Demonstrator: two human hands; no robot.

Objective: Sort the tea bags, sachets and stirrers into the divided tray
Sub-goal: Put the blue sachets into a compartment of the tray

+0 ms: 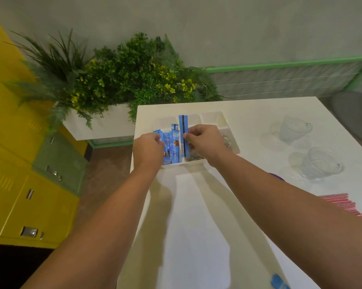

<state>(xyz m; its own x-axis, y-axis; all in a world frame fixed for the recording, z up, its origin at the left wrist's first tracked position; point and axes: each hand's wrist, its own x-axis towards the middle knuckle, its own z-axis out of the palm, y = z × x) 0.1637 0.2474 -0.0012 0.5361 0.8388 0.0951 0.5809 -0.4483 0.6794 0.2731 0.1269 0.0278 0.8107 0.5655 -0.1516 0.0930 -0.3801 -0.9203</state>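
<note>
White table (196, 205), divided tray (228, 126), left hand (147, 150) grip curled on blue sachets (174, 147), right hand (205, 140) grip pinching striped sachet (183, 124)

A single wide-angle camera, worn on the head, looks forward and steeply down across a white tabletop (196, 236), near enough that both forearms fill the lower frame. The hands, left (148, 149) and right (205, 140), meet just above mid-frame at the tray (211, 119) of sachets (174, 152). The view sits tilted, the tabletop running off the bottom and right edges. Lockers (19, 195) fall away at left; plants (123, 76) and a grey wall (217, 28) fill the top.
</note>
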